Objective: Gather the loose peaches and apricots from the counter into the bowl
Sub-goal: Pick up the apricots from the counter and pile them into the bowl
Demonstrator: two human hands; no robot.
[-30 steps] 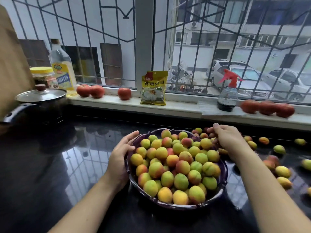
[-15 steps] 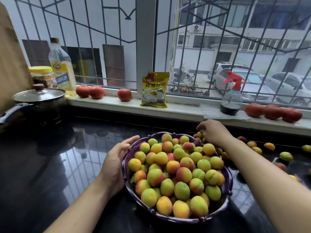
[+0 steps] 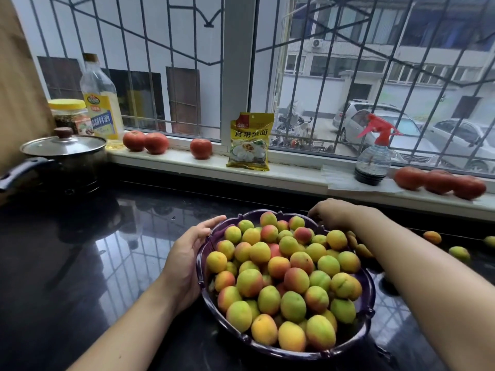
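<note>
View from my position at the black polished tabletop, which mirrors the window bars. Behind it, a pale stone windowsill runs below a barred window split by a white frame post. On the sill: tomatoes, an oil bottle, a yellow-lidded jar, a yellow packet and a red-triggered spray bottle. At left, a lidded pot and a wooden board. Outside, in flat daylight: parked cars and grey buildings.
</note>
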